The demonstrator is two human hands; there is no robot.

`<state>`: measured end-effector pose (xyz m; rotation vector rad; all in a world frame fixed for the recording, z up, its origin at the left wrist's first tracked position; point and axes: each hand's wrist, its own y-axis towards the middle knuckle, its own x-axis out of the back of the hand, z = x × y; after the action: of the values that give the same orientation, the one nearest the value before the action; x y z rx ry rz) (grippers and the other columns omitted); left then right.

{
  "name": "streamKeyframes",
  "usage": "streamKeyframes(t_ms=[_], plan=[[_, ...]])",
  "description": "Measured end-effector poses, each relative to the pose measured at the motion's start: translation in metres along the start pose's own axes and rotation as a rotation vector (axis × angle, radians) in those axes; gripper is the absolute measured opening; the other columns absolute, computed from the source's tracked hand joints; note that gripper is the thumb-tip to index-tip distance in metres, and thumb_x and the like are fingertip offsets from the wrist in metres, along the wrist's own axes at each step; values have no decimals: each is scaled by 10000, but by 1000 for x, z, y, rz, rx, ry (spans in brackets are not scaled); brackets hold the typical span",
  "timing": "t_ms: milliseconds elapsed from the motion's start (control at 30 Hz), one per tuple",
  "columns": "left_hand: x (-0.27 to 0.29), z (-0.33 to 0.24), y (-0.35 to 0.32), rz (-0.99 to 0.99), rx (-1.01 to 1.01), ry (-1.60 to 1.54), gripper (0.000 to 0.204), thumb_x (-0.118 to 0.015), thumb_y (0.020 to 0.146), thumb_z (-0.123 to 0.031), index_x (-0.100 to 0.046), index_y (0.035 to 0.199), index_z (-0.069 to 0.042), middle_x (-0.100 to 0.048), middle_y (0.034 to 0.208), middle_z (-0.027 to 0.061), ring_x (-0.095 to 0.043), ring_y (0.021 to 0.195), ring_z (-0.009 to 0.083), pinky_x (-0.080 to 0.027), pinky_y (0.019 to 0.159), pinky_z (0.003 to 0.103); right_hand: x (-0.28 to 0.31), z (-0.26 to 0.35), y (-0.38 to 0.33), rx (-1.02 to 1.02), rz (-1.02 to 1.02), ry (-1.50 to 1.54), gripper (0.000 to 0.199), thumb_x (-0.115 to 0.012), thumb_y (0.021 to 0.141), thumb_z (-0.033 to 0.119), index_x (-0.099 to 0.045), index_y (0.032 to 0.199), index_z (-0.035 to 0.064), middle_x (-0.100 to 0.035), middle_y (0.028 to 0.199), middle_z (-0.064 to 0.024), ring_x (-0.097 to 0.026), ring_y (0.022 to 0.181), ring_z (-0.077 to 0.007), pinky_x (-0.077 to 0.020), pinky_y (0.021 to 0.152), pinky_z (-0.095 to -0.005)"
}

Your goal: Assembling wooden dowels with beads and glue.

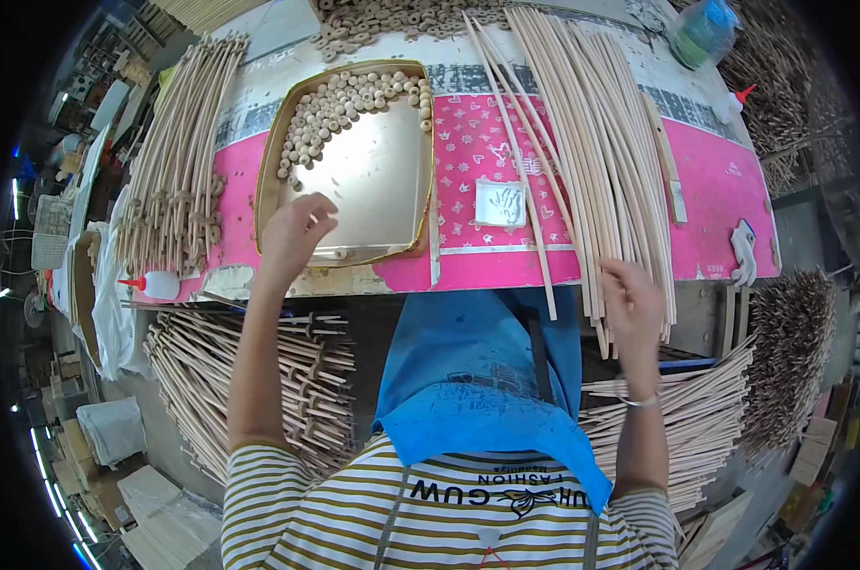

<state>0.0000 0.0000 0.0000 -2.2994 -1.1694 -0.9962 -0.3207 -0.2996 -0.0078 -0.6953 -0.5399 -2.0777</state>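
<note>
My left hand (300, 236) is over the near left part of a shallow tray (428, 190), its bent fingers apart. No bead shows between them. Round wooden beads (340, 106) gather along the tray's far and left sides, and the bare bottom shines. On the right, my right hand (631, 304) reaches the near ends of a bundle of long wooden rods (591, 142). Its fingers are loosely bent and spread a little against the rods; no single rod is plainly gripped. Two or three rods (517, 157) lie slightly apart, left of the bundle.
Sticks with knobbed ends (169, 214) lie at the left, beside a red-tipped glue bottle (159, 284). A small clear square box (500, 204) is on the pink sheet (458, 142). Small wooden rings (392, 24) are heaped behind. More bundled sticks (249, 380) are below the table edge.
</note>
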Motion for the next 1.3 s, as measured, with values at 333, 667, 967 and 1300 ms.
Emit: streamKeyframes(t_ms=[333, 667, 967, 1300], plan=[[5, 20, 3, 439, 2, 301, 206, -770, 754, -228, -674, 841, -68, -667, 715, 85, -645, 658, 242, -477, 593, 371, -75, -4, 48, -27, 40, -390, 349, -738, 842, 146, -544, 1105, 25, -666, 917, -209, -668, 814, -397, -524, 702, -495], [-30, -65, -49, 403, 182, -1031, 131, -675, 893, -34, -675, 1024, -25, -673, 977, 54, -649, 903, 134, -543, 815, 290, -35, 39, 62, -173, -156, 549, 180, -590, 1012, 138, -636, 1125, 5, -553, 795, 33, -478, 704, -33, -392, 607, -209], [-128, -73, -60, 541, 348, -1436, 193, -660, 973, -130, -629, 1137, -34, -667, 1074, 56, -655, 1012, 157, -534, 944, 317, -55, 58, 137, 62, -42, 344, 144, -677, 953, 115, -633, 981, -20, -645, 748, -63, -661, 670, -124, -512, 599, -279], [-152, -74, -44, 416, 407, -1438, 290, -620, 1008, -160, -624, 1252, -5, -666, 1108, 68, -648, 1039, 152, -537, 968, 328, -86, 39, 147, 251, -67, 115, 130, -678, 936, 133, -615, 936, 19, -641, 793, -131, -660, 658, -256, -505, 586, -363]])
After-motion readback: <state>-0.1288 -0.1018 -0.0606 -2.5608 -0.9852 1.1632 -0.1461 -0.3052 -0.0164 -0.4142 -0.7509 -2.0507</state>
